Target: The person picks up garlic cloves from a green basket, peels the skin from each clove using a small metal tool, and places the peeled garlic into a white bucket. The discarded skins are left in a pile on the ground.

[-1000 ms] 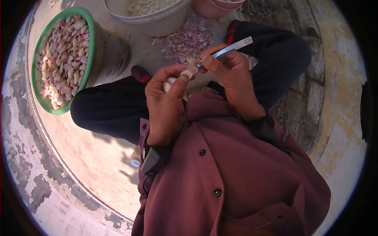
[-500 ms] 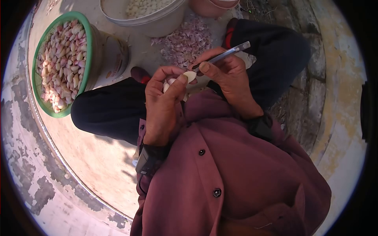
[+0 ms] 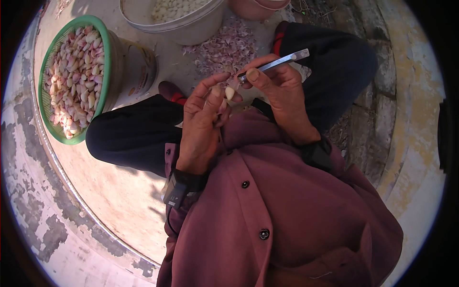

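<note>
My left hand (image 3: 202,122) is closed, with a pale garlic clove (image 3: 230,93) at its thumb and fingertips. Its other fingers curl inward, and whether more cloves lie in the palm cannot be made out. Close by on the right, my right hand (image 3: 283,98) grips a small knife (image 3: 288,58) with a shiny metal handle pointing up and to the right. The knife's working end is near my right thumb tip, close to the clove, and a thin bit of skin seems to hang there.
A green-rimmed basket (image 3: 106,52) of unpeeled cloves stands at left on a bucket (image 3: 138,67). Ahead, a white bucket (image 3: 191,26) holds peeled cloves, beside a pinkish container (image 3: 258,10). Garlic skins (image 3: 227,48) lie on the ground between my legs.
The clove has tipped downward and sits lower at my left fingertips. My left fingers have shifted, and the knife has moved slightly up and to the right.
</note>
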Demonstrator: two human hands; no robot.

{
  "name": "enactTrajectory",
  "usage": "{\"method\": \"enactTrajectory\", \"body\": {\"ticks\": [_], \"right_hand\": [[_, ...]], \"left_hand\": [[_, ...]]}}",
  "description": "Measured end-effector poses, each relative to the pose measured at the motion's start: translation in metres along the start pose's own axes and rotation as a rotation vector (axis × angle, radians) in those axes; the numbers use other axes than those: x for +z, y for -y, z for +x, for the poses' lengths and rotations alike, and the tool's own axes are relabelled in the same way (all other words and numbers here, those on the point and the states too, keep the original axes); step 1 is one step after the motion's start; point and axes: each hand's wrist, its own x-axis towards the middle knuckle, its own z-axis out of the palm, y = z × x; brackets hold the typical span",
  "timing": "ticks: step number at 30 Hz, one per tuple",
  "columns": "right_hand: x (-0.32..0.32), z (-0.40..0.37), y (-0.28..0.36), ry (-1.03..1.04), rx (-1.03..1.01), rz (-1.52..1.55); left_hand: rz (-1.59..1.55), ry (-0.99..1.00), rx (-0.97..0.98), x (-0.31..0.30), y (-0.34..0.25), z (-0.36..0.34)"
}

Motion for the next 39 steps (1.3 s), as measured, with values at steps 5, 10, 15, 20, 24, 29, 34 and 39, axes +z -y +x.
{"method": "enactTrajectory", "body": {"ticks": [5, 10, 15, 20, 24, 29, 34, 39], "right_hand": [[0.003, 0.005, -0.002, 0.028, 0.064, 0.027], [0.005, 0.009, -0.003, 0.046, 0.052, 0.051], [0.003, 0.012, -0.005, 0.121, 0.106, 0.072], [-0.005, 0.013, -0.001, 0.328, 0.183, 0.381], [-0.02, 0.013, 0.002, 0.373, 0.306, 0.466], [-0.029, 0.013, -0.014, 0.171, 0.334, 0.253], [-0.026, 0.01, -0.017, 0.183, 0.316, 0.265], [-0.025, 0.006, -0.019, 0.218, 0.34, 0.265]], "left_hand": [[0.157, -0.039, 0.02, -0.001, 0.002, 0.001], [0.103, -0.015, 0.033, -0.009, 0.007, 0.006], [0.075, -0.049, 0.037, -0.01, 0.008, 0.011], [-0.188, -0.151, 0.024, -0.008, -0.008, 0.022], [-0.014, -0.05, 0.372, 0.0, -0.065, 0.039], [0.409, -0.136, 0.9, 0.037, -0.159, 0.081], [1.011, -0.129, 0.757, 0.021, -0.17, 0.121], [0.363, -0.037, 0.446, -0.012, -0.131, 0.103]]}}
